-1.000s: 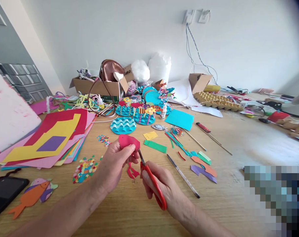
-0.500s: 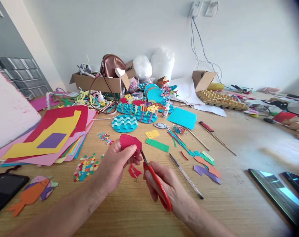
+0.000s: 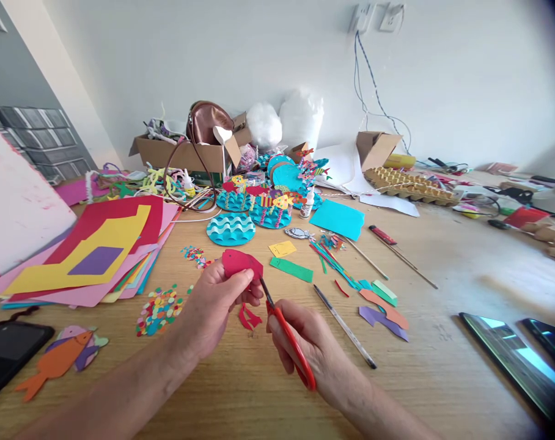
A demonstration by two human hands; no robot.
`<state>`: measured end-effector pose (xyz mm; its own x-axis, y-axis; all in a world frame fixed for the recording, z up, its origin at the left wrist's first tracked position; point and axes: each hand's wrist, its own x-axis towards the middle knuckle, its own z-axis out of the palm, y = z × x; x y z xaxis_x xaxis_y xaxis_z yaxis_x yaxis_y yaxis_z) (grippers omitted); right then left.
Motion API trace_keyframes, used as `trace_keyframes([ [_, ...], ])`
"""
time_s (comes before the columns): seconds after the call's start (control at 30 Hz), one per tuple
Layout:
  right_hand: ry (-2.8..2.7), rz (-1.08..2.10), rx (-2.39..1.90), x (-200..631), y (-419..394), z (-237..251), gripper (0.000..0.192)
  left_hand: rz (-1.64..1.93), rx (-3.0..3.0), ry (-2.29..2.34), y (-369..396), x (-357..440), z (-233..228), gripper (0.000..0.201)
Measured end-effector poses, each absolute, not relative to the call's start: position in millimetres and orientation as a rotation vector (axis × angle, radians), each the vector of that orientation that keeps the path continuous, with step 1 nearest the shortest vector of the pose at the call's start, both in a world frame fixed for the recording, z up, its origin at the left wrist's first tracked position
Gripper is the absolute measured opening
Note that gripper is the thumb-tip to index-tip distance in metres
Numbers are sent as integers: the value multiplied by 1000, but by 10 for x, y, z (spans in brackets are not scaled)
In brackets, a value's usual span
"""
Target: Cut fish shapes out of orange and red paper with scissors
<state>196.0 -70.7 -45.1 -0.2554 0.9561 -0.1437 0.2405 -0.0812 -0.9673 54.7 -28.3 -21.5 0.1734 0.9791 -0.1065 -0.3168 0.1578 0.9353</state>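
Note:
A piece of red paper (image 3: pixel 235 263), partly cut to a curved outline, is pinched between the thumb and fingers of my left hand (image 3: pixel 220 302). My right hand (image 3: pixel 305 339) grips red-handled scissors (image 3: pixel 292 342), whose dark blades point up and to the left and meet the paper's lower right edge. Red paper scraps (image 3: pixel 249 317) lie on the table below the paper. To the left rest an orange paper fish (image 3: pixel 60 362) and other paper fish partly under it. A pen (image 3: pixel 345 327) lies right of the scissors.
Paper sheets (image 3: pixel 117 269) are stacked at left, near colourful paper dots (image 3: pixel 161 311). Green (image 3: pixel 291 269) and yellow paper (image 3: pixel 282 248) pieces lie ahead. Blue wave-decorated discs (image 3: pixel 231 230) and a glue bottle (image 3: pixel 307 203) stand farther back. Phones (image 3: pixel 511 360) lie at right.
Almost nothing differs. The scissor handles have shifted very slightly left; the red paper stays in my left hand.

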Motion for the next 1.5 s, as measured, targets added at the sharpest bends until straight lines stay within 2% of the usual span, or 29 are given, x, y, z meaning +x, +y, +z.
trace_keyframes([
  [0.63,-1619,1323,-1324,1993,-696,-458,33,1132,988,896,-270,508,-239,6],
  [1.5,-1676,1398,-1298,2014,-695,-438,31,1063,1064,836,-250,404,-284,5],
])
